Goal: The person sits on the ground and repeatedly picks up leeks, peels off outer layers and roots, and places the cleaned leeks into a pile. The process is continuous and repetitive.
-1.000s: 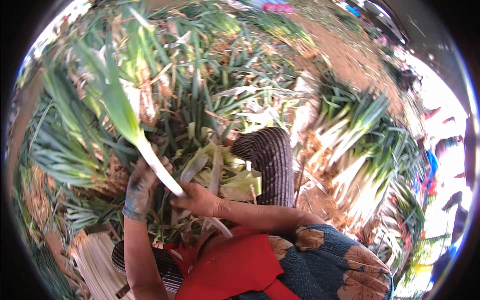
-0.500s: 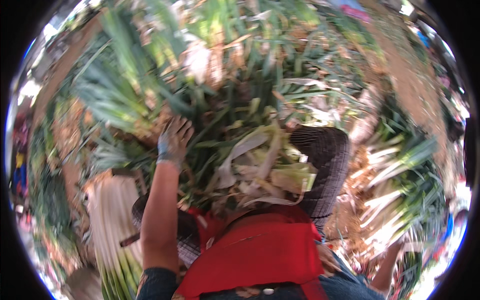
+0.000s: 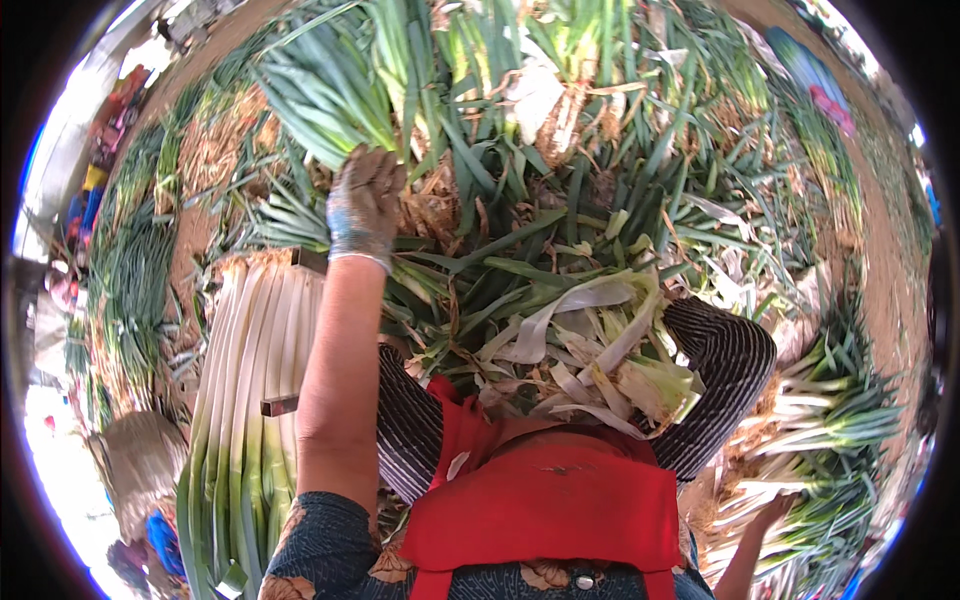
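Beyond red apron (image 3: 545,515): left hand (image 3: 365,203), palm hidden | Right of apron: right hand (image 3: 776,508), grip too small to tell

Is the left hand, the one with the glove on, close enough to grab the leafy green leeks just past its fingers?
Probably yes. The gloved left hand is right by the leafy green leeks, and nothing seems to block the way, though I can't tell whether it's touching them.

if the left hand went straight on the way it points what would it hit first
Probably the green leek leaves just beyond the left hand; whether they already touch is hard to tell from this view.
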{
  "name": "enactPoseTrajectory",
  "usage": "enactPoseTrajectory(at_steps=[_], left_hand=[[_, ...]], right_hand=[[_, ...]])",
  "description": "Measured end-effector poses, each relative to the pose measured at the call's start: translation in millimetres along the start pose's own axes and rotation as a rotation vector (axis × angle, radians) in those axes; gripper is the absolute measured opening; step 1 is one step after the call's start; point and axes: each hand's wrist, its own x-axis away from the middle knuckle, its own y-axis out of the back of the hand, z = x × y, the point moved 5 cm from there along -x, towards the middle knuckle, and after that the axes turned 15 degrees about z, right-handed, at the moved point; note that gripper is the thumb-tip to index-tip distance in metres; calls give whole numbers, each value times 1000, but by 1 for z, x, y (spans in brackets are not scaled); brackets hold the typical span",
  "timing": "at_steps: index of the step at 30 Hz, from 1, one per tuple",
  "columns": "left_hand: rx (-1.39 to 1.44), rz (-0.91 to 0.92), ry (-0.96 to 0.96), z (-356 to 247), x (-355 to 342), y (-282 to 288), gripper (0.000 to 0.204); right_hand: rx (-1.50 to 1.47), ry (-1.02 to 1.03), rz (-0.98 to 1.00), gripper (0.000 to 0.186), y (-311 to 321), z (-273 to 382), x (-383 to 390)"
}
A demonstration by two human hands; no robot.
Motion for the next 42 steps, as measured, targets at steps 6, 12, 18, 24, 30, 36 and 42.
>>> enactPoseTrajectory(at_steps=[6, 12, 18, 24, 30, 36, 42], left_hand=[[-237, 441, 321, 50, 78, -58, 16], [-447, 702, 534, 58, 134, -63, 34], [-85, 609, 490, 15, 138, -58, 38], [68, 540, 505, 8, 155, -51, 39], [-36, 514, 473, -13, 138, -38, 31], [-39, 467, 367, -14, 135, -43, 31], [149, 376, 630, -1, 139, -42, 34]], right_hand=[[-160, 580, 925, 32, -240, 513, 46], [62, 1060, 1930, 29, -482, 631, 329], [712, 1038, 1618, 63, -627, 555, 464], [882, 1064, 1300, 92, -666, 539, 491], [622, 1219, 1345, 99, -681, 554, 486], [796, 1072, 1434, 93, -682, 533, 487], [533, 918, 1720, 70, -707, 543, 470]])
